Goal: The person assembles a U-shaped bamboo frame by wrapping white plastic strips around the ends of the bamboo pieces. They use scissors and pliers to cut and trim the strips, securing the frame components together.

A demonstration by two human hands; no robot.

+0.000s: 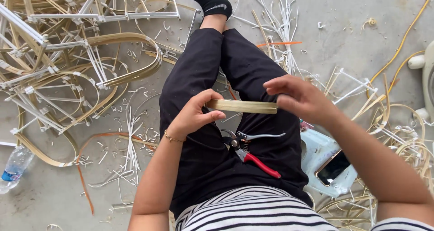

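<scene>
A flat, pale bamboo strip (242, 106) lay level across the person's lap, held at both ends just above the black trousers (212, 140). The left hand (195, 113) gripped its 9 o'clock end, fingers curled shut around it with the thumb tucked beneath. The right hand (300, 98) pinched the 3 o'clock end, fingers held flat and close together over the strip. A thin gold bracelet (173, 138) circled the left wrist. At 6 o'clock from the strip, pruning shears (251, 150) with one red handle rested on the lap, untouched. Further out at 4 o'clock, a phone (333, 168) sat on a pale blue tray (316, 152). At 10 o'clock lay a heap of white frames and bent cane (68, 59), and at 8 o'clock a plastic bottle (14, 168) lay on the concrete floor (343, 37).
</scene>
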